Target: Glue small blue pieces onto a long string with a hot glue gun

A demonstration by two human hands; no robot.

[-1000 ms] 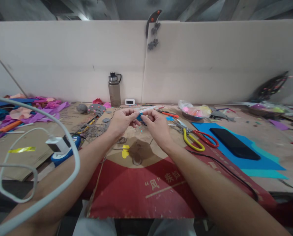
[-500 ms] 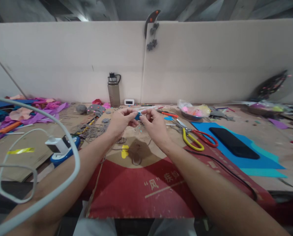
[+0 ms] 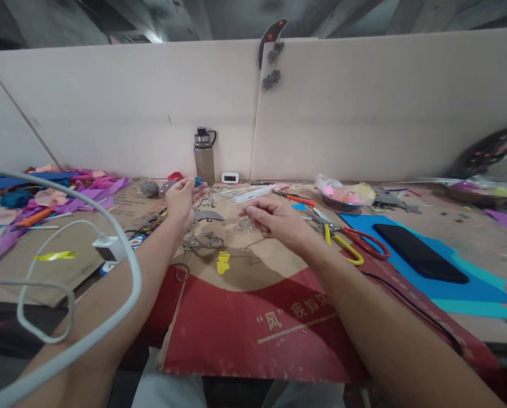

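My left hand (image 3: 180,199) is raised over the back of the cardboard mat (image 3: 253,334), fingers closed round a small blue piece (image 3: 198,181) at its fingertips. My right hand (image 3: 274,218) hovers to the right of it, apart from the left, with fingers curled into a pinch; what it holds is too small to name. A grey crescent-shaped piece (image 3: 208,215) lies on the mat between the hands, beside a tangle of grey thread (image 3: 198,242). Clear sticks (image 3: 249,194) lie just behind the right hand.
A water bottle (image 3: 204,156) and a small white clock (image 3: 230,177) stand at the wall. Yellow and red scissors (image 3: 349,245), a black phone (image 3: 419,258) on a blue sheet (image 3: 461,286) lie right. A white cable (image 3: 70,266), a charger (image 3: 109,246) and purple scraps (image 3: 79,190) lie left.
The hands were together over the blue piece; now they have parted. The left hand has moved left and up with the blue piece, and the right hand has dropped slightly.
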